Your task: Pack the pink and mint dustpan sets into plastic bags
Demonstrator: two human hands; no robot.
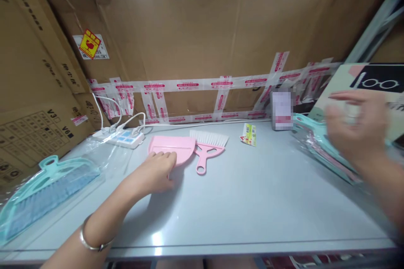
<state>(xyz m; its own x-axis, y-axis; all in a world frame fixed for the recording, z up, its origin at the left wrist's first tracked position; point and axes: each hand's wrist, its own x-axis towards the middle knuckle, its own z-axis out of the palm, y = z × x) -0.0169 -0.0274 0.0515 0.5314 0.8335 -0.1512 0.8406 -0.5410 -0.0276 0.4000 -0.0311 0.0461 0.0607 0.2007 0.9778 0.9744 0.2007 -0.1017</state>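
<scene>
My left hand [159, 172] is closed on the near edge of a pink dustpan [172, 146], its fingers over the top and its thumb lower down. Just right of the dustpan lies a small pink brush [206, 151] with white bristles, its ring-ended handle toward me. My right hand [360, 126], blurred by motion, is raised at the right with thumb and fingers apart and nothing visible between them. Below and behind it is a stack of teal and pink dustpan sets [328, 147] in clear plastic, partly hidden by the hand.
A bagged teal dustpan with brush [50, 189] lies at the left. Behind it stands a white power strip [121, 138] with plugged-in cables. A small card [248, 134] and a phone-like device [282, 110] are at the back. Cardboard [189, 38] walls the grey table [240, 206].
</scene>
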